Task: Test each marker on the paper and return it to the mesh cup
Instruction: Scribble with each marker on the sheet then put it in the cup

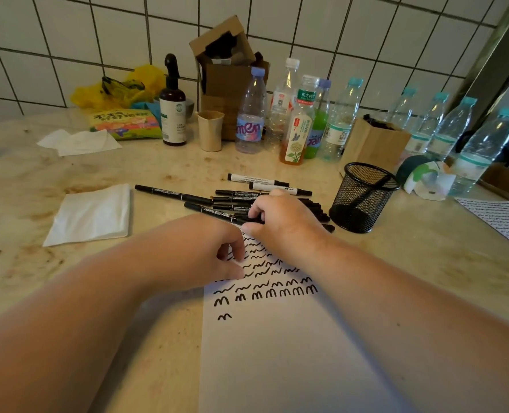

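Landmark: mesh cup [363, 198], upright on the counter [158, 168].
Markers [217, 201]: heaped just left of the cup.
Right hand [280, 216]: fingers curled into the heap.
Left hand [205, 248]: on the scribbled paper [277, 353], nearer than the cup.
Bottles [301, 120]: behind the cup.

- I see a beige marbled countertop [187, 168], mottled with brownish stains, filling most of the view.
- Behind the countertop stands a wall [351, 31] of white square tiles with dark grout lines.
- At the countertop's far right, a dark metallic frame [497, 64] runs up diagonally along the tiled wall's edge.
- Light on the countertop is soft and warm; shadows are faint and blurred at their edges.
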The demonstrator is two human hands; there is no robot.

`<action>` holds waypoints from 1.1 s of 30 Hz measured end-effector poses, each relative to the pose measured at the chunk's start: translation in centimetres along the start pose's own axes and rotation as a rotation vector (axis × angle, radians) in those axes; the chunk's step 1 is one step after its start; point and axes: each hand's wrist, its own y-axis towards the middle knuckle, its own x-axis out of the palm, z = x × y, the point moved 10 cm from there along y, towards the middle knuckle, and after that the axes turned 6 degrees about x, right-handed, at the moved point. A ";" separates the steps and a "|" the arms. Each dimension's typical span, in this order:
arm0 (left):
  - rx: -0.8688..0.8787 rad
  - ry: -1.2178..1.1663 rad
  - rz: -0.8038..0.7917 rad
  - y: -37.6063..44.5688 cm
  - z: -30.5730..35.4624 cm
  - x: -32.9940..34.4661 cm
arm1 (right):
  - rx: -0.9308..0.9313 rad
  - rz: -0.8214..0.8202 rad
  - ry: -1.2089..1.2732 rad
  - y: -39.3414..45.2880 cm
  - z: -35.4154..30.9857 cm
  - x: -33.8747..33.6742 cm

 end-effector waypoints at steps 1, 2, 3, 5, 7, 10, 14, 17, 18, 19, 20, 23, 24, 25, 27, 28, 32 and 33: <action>0.003 0.006 0.004 0.0 0.0 0.0 | 0.006 -0.002 -0.009 0.1 -0.1 0.2; 0.007 0.008 0.008 0.0 0.1 0.0 | 0.006 -0.002 -0.018 0.2 -0.2 0.2; 0.010 0.009 0.011 0.0 0.1 0.0 | 0.001 0.001 -0.030 0.2 -0.3 0.2; 0.007 -0.004 0.015 0.0 -0.1 0.0 | -0.017 0.012 -0.064 0.0 -0.7 -0.2; 0.004 -0.021 0.016 -0.1 -0.2 0.0 | -0.030 0.013 -0.119 -0.5 -1.1 -0.7; -0.001 -0.046 0.018 -0.2 -0.2 0.0 | -0.016 -0.030 -0.213 -1.8 -1.1 -1.3; -0.025 -0.061 0.015 -0.2 -0.4 0.0 | 0.035 -0.051 -0.102 -4.4 0.5 -2.7; -0.030 -0.076 0.010 -0.4 -0.3 -0.1 | 0.094 -0.070 0.066 -6.1 2.4 -3.3; -0.030 -0.091 0.006 -0.5 -0.3 0.0 | 0.115 -0.091 0.154 -6.4 3.0 -3.2; -0.027 -0.115 0.001 -0.6 -0.1 0.0 | 0.132 -0.110 0.272 -6.7 3.4 -3.0; -0.022 -0.146 -0.001 -0.7 0.1 -0.1 | 0.145 -0.129 0.400 -7.0 3.7 -2.7; -0.010 -0.219 0.015 -0.6 0.9 -0.5 | 0.165 -0.188 0.786 -7.7 3.6 -1.4; -0.010 -0.233 0.023 -0.7 1.1 -0.7 | 0.144 -0.201 0.870 -7.9 3.4 -1.1; -0.009 -0.245 0.029 -0.7 1.3 -0.9 | 0.119 -0.203 0.941 -8.0 3.2 -1.1; -0.006 -0.273 0.040 -0.8 1.7 -1.3 | 0.059 -0.211 1.055 -8.4 2.6 -1.1; -0.001 -0.289 0.047 -0.8 1.9 -1.4 | 0.023 -0.211 1.075 -8.5 2.3 -1.2; 0.057 -0.303 0.053 -0.8 2.8 -1.5 | -0.086 -0.179 1.067 -8.7 1.4 -1.7; 0.070 -0.303 0.050 -0.8 3.0 -1.5 | -0.101 -0.174 1.082 -8.7 1.3 -1.8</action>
